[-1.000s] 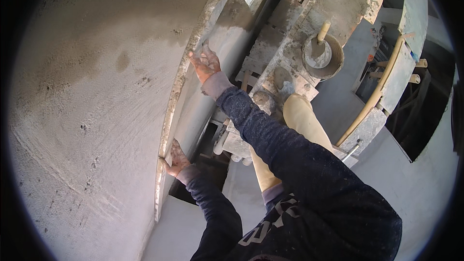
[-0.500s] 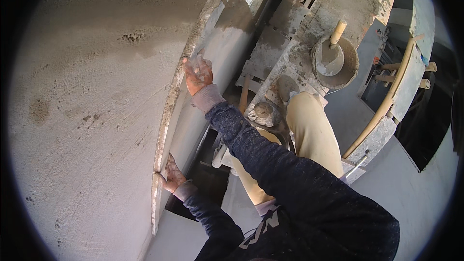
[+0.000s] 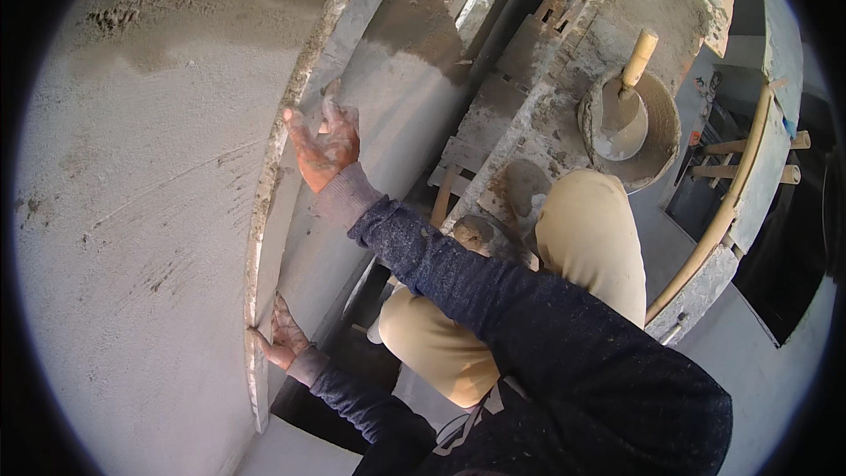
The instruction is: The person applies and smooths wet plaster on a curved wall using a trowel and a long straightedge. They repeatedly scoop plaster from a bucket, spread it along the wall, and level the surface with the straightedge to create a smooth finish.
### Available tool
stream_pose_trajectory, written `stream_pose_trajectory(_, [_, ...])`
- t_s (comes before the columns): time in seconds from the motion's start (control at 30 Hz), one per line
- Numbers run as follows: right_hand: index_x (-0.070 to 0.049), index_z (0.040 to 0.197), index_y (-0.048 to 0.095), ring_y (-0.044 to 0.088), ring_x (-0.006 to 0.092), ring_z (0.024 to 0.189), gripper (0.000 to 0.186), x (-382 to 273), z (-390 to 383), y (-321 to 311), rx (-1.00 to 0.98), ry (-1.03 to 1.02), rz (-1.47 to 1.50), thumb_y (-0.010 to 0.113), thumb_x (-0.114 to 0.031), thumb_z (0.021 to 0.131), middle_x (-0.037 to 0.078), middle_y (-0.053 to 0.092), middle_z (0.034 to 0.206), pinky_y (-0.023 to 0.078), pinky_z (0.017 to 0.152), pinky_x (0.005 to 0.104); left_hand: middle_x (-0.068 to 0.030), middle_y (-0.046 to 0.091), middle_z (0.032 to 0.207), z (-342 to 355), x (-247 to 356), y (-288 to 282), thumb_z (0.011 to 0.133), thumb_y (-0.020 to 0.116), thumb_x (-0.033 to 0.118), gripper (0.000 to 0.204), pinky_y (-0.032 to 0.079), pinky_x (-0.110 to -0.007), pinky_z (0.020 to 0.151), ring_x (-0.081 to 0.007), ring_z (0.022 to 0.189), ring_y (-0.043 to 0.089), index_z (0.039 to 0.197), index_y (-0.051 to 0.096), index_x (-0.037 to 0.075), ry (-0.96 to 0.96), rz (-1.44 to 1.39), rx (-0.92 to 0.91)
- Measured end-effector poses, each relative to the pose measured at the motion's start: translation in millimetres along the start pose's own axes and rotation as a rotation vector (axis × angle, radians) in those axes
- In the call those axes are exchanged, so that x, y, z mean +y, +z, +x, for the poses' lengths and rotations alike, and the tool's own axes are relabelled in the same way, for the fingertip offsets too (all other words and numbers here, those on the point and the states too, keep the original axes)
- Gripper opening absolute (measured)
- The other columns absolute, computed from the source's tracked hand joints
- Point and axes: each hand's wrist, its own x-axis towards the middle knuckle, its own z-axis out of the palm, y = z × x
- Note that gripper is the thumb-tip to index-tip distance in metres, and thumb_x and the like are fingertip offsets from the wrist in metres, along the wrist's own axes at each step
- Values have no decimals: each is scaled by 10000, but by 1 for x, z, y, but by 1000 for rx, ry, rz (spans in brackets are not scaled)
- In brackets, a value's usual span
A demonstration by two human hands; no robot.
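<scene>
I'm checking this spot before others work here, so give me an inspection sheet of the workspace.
Surface: platform, crusted with grey, mortar-like material.
Job's things: long strip running along the edge of a rough wall, which is darker toward the top.
Clutter: bucket on the platform, wooden-handled tool leaning in it; grey lump nearby.
Grip: right hand and left hand both at the strip; firmness unclear.
Cables: nothing clearly seen.
Surroundings: pole and dark opening at right.
</scene>
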Motion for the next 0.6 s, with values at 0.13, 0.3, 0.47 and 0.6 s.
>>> stream_pose_trajectory(0.13, [68, 1435, 215, 139, 524, 1364, 841, -28, -4, -12, -157, 28, -31, 565, -465, 887, 417, 226, 1399, 279, 1102, 515, -357, 205, 1403, -12, -8, 23, 857, 680, 184, 821, 344, -589, 1074, -495, 1328, 251, 1380, 128, -125, 76, -5, 76])
stream_pose_trajectory(0.3, [84, 1393, 291, 445, 401, 1221, 850, 70, 70, -25, 57, 108, -17, 646, -462, 848, 299, 383, 1313, 450, 957, 435, -363, 198, 1409, 42, -80, -30, 875, 647, 163, 733, 343, -597, 1071, -505, 1326, 250, 1381, 187, -102, 5, 73, -42])
stream_pose_trajectory(0.47, [-54, 1397, 376, 332, 333, 1343, 754, 207, 167, -54, 47, 374, 90, 595, -529, 855, 205, 372, 1426, 337, 1079, 401, -377, 208, 1404, 93, -164, -82, 906, 587, 178, 685, 330, -605, 1072, -510, 1333, 230, 1387, 188, -103, -69, 22, 3])
stream_pose_trajectory(0.6, [-79, 1398, 377, 437, 321, 1259, 743, 229, 201, -76, 33, 256, 120, 628, -503, 842, 186, 432, 1364, 371, 1042, 400, -376, 227, 1401, 126, -184, -97, 913, 565, 216, 705, 339, -579, 1079, -512, 1309, 282, 1343, 178, -187, -84, 23, -38])
